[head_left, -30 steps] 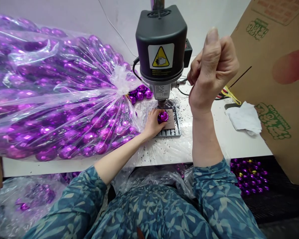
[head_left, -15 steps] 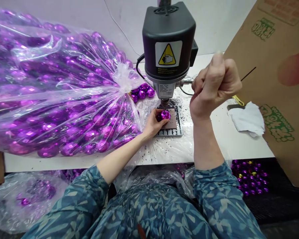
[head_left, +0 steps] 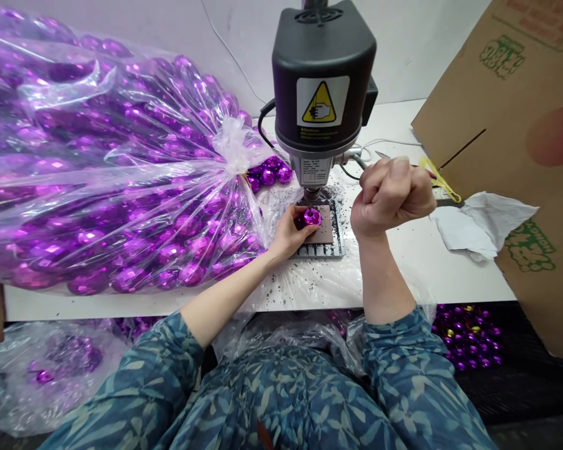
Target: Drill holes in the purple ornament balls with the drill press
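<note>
Between the thumb and fingers of my left hand (head_left: 291, 232) is a shiny purple faceted ball (head_left: 312, 217), set on a brown pad (head_left: 326, 232) over the slotted metal base (head_left: 328, 250) of a drill press (head_left: 323, 81). The chuck (head_left: 311, 194) sits directly above the ball; whether the bit touches it I cannot tell. My right hand (head_left: 394, 195) is closed in a fist around the press's feed lever (head_left: 359, 161), most of which the fingers hide.
A big clear bag of purple balls (head_left: 122, 175) fills the left side. Loose balls (head_left: 268, 176) lie behind its knot. Dark shavings litter the white table. Scissors with yellow handles (head_left: 443, 181), crumpled white paper (head_left: 478, 225) and a cardboard box (head_left: 535, 187) stand right.
My right hand has come down with the lever, uncovering more of the scissors behind it. My left hand and the ball have stayed in place.
</note>
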Motion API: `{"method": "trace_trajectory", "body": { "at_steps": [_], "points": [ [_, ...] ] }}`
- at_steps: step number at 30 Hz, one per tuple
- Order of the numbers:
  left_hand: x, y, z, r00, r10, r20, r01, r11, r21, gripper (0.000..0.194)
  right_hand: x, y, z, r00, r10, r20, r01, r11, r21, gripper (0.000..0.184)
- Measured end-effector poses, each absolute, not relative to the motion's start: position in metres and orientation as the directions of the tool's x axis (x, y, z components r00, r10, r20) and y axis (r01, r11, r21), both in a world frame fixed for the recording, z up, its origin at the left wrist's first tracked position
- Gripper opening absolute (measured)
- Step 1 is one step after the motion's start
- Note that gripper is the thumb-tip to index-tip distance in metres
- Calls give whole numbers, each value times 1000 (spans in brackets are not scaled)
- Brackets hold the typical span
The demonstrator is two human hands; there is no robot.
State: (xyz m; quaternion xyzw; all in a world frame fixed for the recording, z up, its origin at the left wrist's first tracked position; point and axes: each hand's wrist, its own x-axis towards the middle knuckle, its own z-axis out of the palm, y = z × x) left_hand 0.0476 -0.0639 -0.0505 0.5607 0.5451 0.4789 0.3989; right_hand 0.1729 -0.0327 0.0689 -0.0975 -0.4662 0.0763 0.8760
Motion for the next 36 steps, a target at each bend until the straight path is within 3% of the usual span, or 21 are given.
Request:
{"method": "trace_trajectory", "body": {
  "at_steps": [14, 18, 20, 23, 25, 27, 30, 33, 36],
  "points": [
    [47, -62, -56, -57, 991, 119, 195, -105, 975, 45, 177, -27, 49, 524, 39, 851, 69, 994, -88, 57],
    [49, -64, -51, -73, 990, 122, 222, -103, 969, 42, 175, -31, 80, 528, 156, 835, 42, 977, -209, 55],
    [50, -69, -46, -116, 985, 127, 259, -93, 961, 41, 174, -29, 103, 518, 295, 803, 40, 929, -368, 51],
    [48, -87, -34, -158, 976, 151, 361, -85, 929, 39, 172, -19, 129, 501, 419, 758, -18, 880, -475, 46],
    [44, -112, -25, -51, 983, 176, 454, -135, 881, 34, 171, -11, 136, 509, 434, 743, -56, 878, -475, 47],
    [37, -146, -21, 236, 961, 147, 518, -253, 817, 30, 171, -7, 138, 521, 417, 745, -88, 894, -439, 48],
    [27, -202, -30, 658, 752, -35, 555, -453, 697, 34, 171, -6, 136, 508, 405, 760, -121, 908, -402, 45],
    [19, -234, -44, 766, 635, -96, 557, -582, 592, 29, 171, -9, 135, 517, 391, 761, -103, 911, -399, 43],
    [8, -210, -43, 722, 691, 44, 506, -570, 647, 7, 172, -11, 136, 519, 394, 758, -73, 905, -420, 45]
  ]
}}
